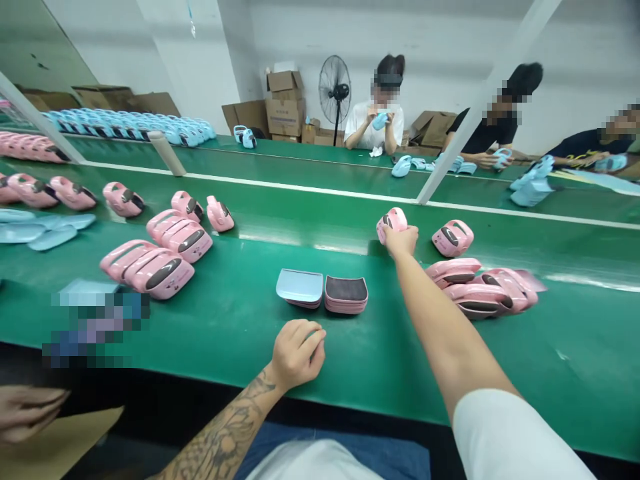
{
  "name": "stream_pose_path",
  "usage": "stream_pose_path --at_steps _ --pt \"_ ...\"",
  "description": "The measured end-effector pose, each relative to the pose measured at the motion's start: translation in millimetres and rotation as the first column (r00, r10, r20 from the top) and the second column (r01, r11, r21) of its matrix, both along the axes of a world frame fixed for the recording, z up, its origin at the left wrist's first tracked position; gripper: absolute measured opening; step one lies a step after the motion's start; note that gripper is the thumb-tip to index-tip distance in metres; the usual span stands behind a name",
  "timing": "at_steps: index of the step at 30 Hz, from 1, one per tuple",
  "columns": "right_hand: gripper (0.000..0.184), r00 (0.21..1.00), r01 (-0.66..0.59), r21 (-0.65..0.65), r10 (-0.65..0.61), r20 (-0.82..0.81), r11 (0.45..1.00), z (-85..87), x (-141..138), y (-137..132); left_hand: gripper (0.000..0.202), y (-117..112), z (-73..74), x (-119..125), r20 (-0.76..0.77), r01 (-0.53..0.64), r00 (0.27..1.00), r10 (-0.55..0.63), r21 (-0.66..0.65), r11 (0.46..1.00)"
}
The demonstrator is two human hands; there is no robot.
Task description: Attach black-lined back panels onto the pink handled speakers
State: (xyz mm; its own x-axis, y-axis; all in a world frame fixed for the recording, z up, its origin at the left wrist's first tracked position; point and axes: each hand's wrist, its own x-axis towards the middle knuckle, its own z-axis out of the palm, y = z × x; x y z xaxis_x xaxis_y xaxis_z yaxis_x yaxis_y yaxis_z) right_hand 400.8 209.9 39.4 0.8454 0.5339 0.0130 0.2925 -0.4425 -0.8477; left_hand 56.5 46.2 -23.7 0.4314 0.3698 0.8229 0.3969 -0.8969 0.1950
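Note:
With my right arm stretched out, my right hand (404, 241) is closed on a pink plastic casing (391, 221) with a handle loop, at the far side of the green table. My left hand (299, 353) is curled into a loose fist near the front edge, with nothing showing in it. Just beyond it sit a stack topped by a light blue curved panel (300, 285) and a stack of pink pieces with a dark top (346, 293). To the right of my right hand stands another pink casing (453, 238), with several more casings (487, 290) lying nearer.
Pink casings (165, 270) and light blue panels (60, 233) lie on the left. A white rail (300, 190) and a slanted post (470, 133) divide the table (240, 333). Co-workers handle blue parts across it. Another person's hand (30, 410) is at lower left.

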Motion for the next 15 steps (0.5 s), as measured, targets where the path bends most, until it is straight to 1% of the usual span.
stream_pose_path --at_steps 2,4,6,7,9,11,13,15 --pt "0.042 0.999 0.036 -0.029 -0.036 0.012 0.999 -12.3 3 11 0.029 1 14.1 5 -0.090 -0.030 0.995 0.033 0.040 0.999" --pt "0.042 0.998 0.052 -0.039 -0.051 0.030 0.998 -19.7 4 11 0.035 7 30.2 16 -0.212 -0.095 0.971 0.111 0.084 0.992" --pt "0.043 0.997 0.054 -0.022 -0.053 0.053 0.998 -20.8 2 4 0.037 18 43.9 28 -0.324 -0.162 0.927 0.192 0.116 0.980" --pt "0.044 0.997 0.048 0.000 -0.048 0.067 0.999 -19.2 0 -3 0.032 24 48.9 33 -0.378 -0.174 0.903 0.206 0.116 0.978" --pt "0.049 0.995 0.011 0.068 -0.018 0.098 0.998 -13.1 -8 -23 0.023 37 54.8 40 -0.495 -0.171 0.850 0.181 0.066 0.983" --pt "0.060 0.990 -0.064 0.161 0.043 0.132 0.985 -6.7 -19 -51 0.021 46 56.5 43 -0.581 -0.163 0.803 0.131 -0.003 0.987" --pt "0.060 0.981 -0.147 0.247 0.109 0.162 0.958 -3.7 -33 -85 0.019 52 55.4 45 -0.615 -0.159 0.782 0.102 -0.039 0.987" --pt "0.060 0.974 -0.190 0.300 0.142 0.174 0.935 -5.3 -50 -124 0.015 55 53.0 48 -0.620 -0.151 0.780 0.089 -0.048 0.987"
